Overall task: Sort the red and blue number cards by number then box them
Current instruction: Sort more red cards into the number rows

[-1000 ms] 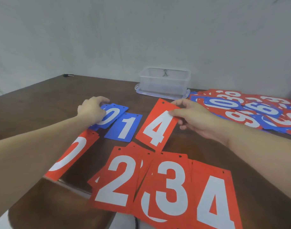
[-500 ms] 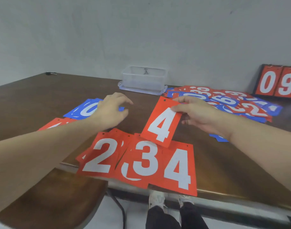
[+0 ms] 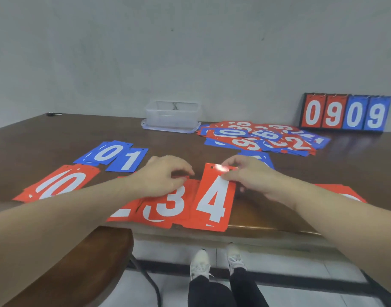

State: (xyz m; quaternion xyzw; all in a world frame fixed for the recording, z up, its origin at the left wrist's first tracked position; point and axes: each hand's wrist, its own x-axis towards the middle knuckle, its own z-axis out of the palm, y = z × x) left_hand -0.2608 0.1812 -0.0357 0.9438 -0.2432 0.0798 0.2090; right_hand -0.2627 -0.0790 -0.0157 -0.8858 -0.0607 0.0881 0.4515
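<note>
Right hand (image 3: pixel 250 176) pinches the top right corner of the red 4 (image 3: pixel 214 197), thumb and fingers curled round the card's edge, so the card hangs from that corner with its long axis running away from the person, top toward the wall, bottom at the table's near edge. It lies almost square over the pile of red 4s, whose edges peep out at the bottom, and sits just right of the red 3 (image 3: pixel 171 203), touching or overlapping it along the shared side. Left hand (image 3: pixel 165 176) hovers over the top of the 3, fingers loosely curled; whether it pinches anything I cannot tell (the fingertips are turned under). What the coming move turns on, as I judge it, is that the 4 is already down and in line under the right hand, which need only release it, while the unsorted heap (image 3: pixel 263 138) lies ahead and to the right, much nearer the right hand than the left. Farther left lie the red 0s (image 3: pixel 59 182), blue 0 (image 3: pixel 108 151) and blue 1 (image 3: pixel 129 159); the clear box (image 3: pixel 172 115) stands at the back, well apart.
</note>
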